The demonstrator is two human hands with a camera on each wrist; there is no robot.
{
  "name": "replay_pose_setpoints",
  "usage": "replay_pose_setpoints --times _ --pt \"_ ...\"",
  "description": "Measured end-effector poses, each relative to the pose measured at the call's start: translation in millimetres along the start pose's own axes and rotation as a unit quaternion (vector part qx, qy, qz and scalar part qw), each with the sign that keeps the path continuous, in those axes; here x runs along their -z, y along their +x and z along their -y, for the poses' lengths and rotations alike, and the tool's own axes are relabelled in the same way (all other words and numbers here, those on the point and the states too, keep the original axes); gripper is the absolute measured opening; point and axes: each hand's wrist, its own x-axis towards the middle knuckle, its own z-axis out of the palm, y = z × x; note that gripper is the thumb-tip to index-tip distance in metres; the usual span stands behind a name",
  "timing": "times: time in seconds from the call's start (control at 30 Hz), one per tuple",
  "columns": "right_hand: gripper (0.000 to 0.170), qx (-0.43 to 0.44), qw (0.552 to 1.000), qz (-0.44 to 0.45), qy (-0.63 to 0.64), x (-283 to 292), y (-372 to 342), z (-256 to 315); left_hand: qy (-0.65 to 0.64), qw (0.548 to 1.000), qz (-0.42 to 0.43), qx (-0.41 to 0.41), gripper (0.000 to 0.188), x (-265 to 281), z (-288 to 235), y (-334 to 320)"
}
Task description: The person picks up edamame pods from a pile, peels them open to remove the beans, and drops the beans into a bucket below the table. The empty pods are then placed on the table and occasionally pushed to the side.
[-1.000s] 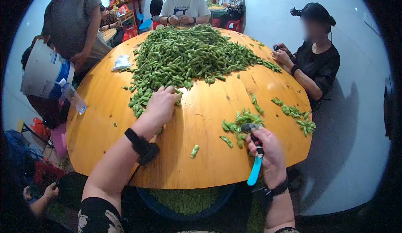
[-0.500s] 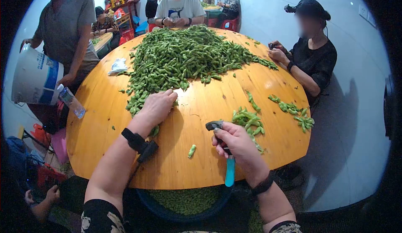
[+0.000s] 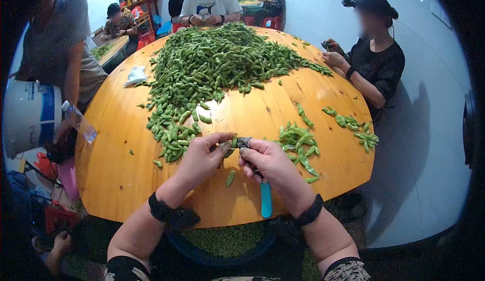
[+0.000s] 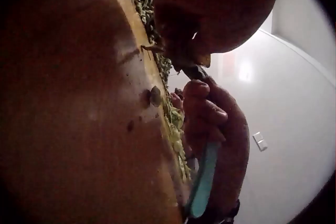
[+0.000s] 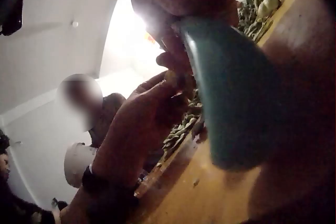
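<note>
In the head view my left hand (image 3: 200,161) pinches a green pod (image 3: 234,140) between thumb and fingertips. My right hand (image 3: 275,167) grips a tool with a turquoise handle (image 3: 266,200); its dark end (image 3: 243,142) meets the pod between the two hands. The right fingers curl round the tool, and the handle points down toward the table edge. One loose pod (image 3: 230,178) lies on the table just below the hands. In the left wrist view the turquoise handle (image 4: 203,182) hangs below the right hand's curled fingers.
A large heap of pods (image 3: 212,64) covers the round table's (image 3: 111,180) far middle. Smaller piles (image 3: 298,139) lie to the right. A plastic bottle (image 3: 81,122) and white packet (image 3: 135,75) are at left. A tub (image 3: 222,245) stands below the near edge. Several people are around.
My left hand has come back from the heap's edge toward me with a pod. My right hand has moved left from the small pile, bringing the tool to that pod.
</note>
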Motion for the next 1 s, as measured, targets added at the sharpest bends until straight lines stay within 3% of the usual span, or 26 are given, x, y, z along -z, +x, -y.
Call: replay_pose_setpoints --times 0.03,0.17,0.27,0.33,0.43,0.57,0.67,0.87,0.97,1.0 --pt "0.016 0.001 1.0 -0.006 0.019 -1 0 0 -0.018 0.999 -0.02 -0.034 0.024 -1 2 -2" --pt "0.015 -0.007 1.0 0.001 0.004 3 2 -3 -0.024 0.999 -0.024 -0.036 0.027 -3 2 -8" --pt "0.014 -0.007 1.0 0.003 -0.014 5 3 1 0.066 0.997 0.004 -0.047 0.032 0 -10 -11" --pt "0.013 -0.012 1.0 0.006 -0.011 5 4 1 0.149 0.981 -0.015 -0.123 0.034 -1 -8 -9" --pt "0.014 -0.018 1.0 -0.006 -0.012 3 8 -2 0.156 0.976 -0.047 -0.147 0.037 -6 2 -7" --pt "0.014 -0.034 0.999 0.012 -0.031 3 8 -3 0.149 0.978 -0.065 -0.132 0.036 -8 3 -7" --pt "0.014 -0.026 1.0 -0.011 0.013 -2 9 -5 0.116 0.989 -0.049 -0.076 0.035 -7 -1 -8" --pt "0.013 -0.035 0.998 -0.014 0.046 -1 9 -7 0.102 0.984 -0.068 -0.126 0.032 -10 1 -7" --pt "0.012 -0.047 0.993 -0.007 0.104 3 11 -7 0.043 0.992 -0.055 -0.106 0.03 -10 3 -6" --pt "0.012 -0.058 0.991 -0.002 0.118 4 12 -7 -0.04 0.998 -0.021 -0.051 0.03 -8 6 -5"
